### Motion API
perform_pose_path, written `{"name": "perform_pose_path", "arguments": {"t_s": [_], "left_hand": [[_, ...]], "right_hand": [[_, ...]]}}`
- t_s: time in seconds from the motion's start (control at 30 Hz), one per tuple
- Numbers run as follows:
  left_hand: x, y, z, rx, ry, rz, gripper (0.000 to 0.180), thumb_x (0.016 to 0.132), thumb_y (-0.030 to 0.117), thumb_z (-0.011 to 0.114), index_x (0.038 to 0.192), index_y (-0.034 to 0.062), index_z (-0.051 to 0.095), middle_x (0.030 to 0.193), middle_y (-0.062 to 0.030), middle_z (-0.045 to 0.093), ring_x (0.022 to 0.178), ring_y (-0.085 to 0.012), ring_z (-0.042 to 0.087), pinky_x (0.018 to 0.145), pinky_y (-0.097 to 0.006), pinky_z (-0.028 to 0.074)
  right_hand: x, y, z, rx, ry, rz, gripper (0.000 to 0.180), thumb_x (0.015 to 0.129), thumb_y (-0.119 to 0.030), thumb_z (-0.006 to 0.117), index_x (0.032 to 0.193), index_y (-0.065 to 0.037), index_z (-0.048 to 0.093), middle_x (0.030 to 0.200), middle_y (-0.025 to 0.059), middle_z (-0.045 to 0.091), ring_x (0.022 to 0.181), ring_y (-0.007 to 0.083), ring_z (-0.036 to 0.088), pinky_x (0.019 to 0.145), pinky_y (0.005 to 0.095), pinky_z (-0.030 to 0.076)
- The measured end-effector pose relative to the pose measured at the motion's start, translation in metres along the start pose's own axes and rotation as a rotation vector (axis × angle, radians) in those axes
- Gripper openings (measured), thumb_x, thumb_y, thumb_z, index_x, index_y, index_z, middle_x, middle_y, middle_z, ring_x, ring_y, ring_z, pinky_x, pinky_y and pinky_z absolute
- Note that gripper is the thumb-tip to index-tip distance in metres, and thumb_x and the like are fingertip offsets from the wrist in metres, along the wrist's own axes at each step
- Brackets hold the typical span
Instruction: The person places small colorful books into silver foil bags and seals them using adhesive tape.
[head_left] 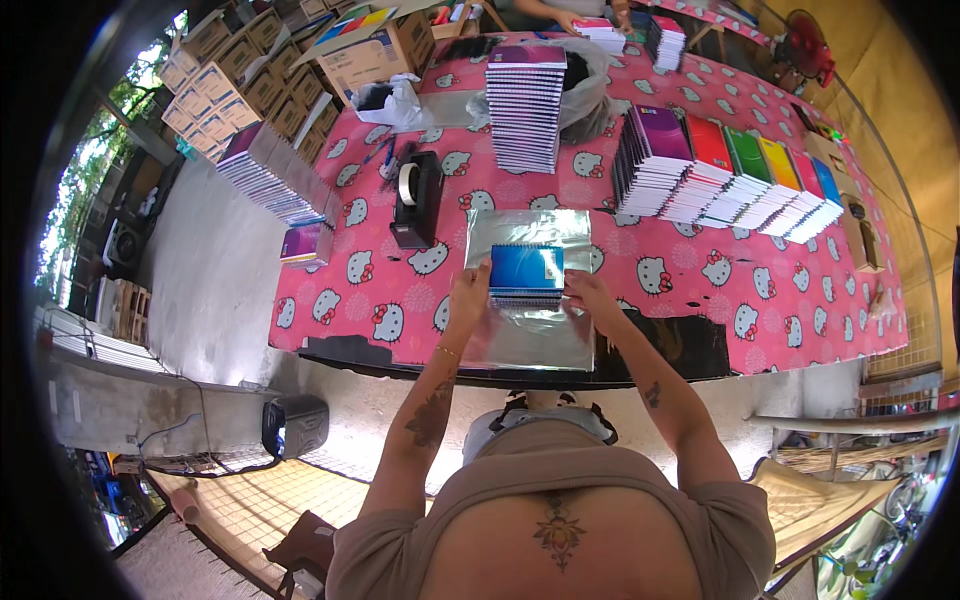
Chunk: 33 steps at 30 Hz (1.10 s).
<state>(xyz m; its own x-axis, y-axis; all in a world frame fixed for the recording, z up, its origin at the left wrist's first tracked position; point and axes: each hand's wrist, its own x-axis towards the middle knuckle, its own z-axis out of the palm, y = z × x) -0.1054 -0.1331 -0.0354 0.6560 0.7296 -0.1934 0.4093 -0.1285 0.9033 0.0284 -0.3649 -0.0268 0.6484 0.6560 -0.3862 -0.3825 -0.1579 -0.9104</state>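
Note:
A small stack of spiral notebooks with a blue cover (527,268) sits on a shiny silver wrapping sheet (528,345) at the near edge of the table. My left hand (468,292) grips the left side of the stack. My right hand (590,293) holds its right side, fingers at the edge. Both hands rest over the silver sheet, which spreads out beyond the stack toward me and away.
The table wears a pink cartoon-cat cloth (690,270). A black tape dispenser (416,200) stands left of the sheet. A tall notebook pile (525,108) and a leaning row of coloured notebooks (725,175) lie beyond. Cardboard boxes (250,80) and another person's hands (580,15) are at the far side.

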Motion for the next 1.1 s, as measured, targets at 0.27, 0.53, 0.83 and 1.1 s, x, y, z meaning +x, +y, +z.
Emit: {"name": "perform_pose_path", "arguments": {"t_s": [0.27, 0.53, 0.83, 1.1], "left_hand": [[-0.064, -0.028, -0.057, 0.372, -0.337, 0.606, 0.011, 0.085, 0.017, 0.071, 0.09, 0.0094, 0.064, 0.078, -0.0098, 0.062, 0.078, -0.03, 0.063, 0.07, -0.042, 0.05], [-0.077, -0.012, -0.071, 0.456, -0.545, 0.743, 0.008, 0.084, 0.009, 0.068, 0.092, 0.0105, 0.066, 0.081, -0.0085, 0.064, 0.081, -0.032, 0.063, 0.071, -0.044, 0.05], [-0.077, -0.021, -0.071, 0.436, -0.5, 0.704, 0.014, 0.084, 0.012, 0.071, 0.097, 0.0088, 0.067, 0.088, -0.0084, 0.068, 0.083, -0.0308, 0.065, 0.07, -0.041, 0.052], [-0.062, -0.03, -0.057, 0.477, -0.244, 0.956, 0.014, 0.087, 0.011, 0.069, 0.099, 0.0066, 0.066, 0.085, -0.0099, 0.067, 0.078, -0.0322, 0.063, 0.07, -0.042, 0.051]], "right_hand": [[-0.055, 0.034, -0.014, -0.919, -0.361, -0.732, 0.026, 0.079, -0.024, 0.077, 0.097, -0.01, 0.066, 0.09, 0.0061, 0.063, 0.087, 0.0244, 0.065, 0.076, 0.0376, 0.052], [-0.063, 0.032, -0.005, -0.998, -0.303, -0.712, 0.013, 0.083, -0.017, 0.072, 0.093, -0.011, 0.068, 0.092, 0.0066, 0.068, 0.087, 0.0293, 0.066, 0.076, 0.0412, 0.051], [-0.069, 0.03, 0.015, -1.135, -0.165, -0.74, 0.01, 0.09, -0.025, 0.061, 0.092, -0.015, 0.063, 0.091, 0.0057, 0.066, 0.085, 0.0302, 0.065, 0.073, 0.0441, 0.052], [-0.064, 0.017, 0.029, -1.183, -0.044, -0.497, 0.018, 0.091, -0.025, 0.061, 0.104, -0.013, 0.059, 0.09, 0.0138, 0.066, 0.084, 0.0349, 0.066, 0.071, 0.0481, 0.051]]}}
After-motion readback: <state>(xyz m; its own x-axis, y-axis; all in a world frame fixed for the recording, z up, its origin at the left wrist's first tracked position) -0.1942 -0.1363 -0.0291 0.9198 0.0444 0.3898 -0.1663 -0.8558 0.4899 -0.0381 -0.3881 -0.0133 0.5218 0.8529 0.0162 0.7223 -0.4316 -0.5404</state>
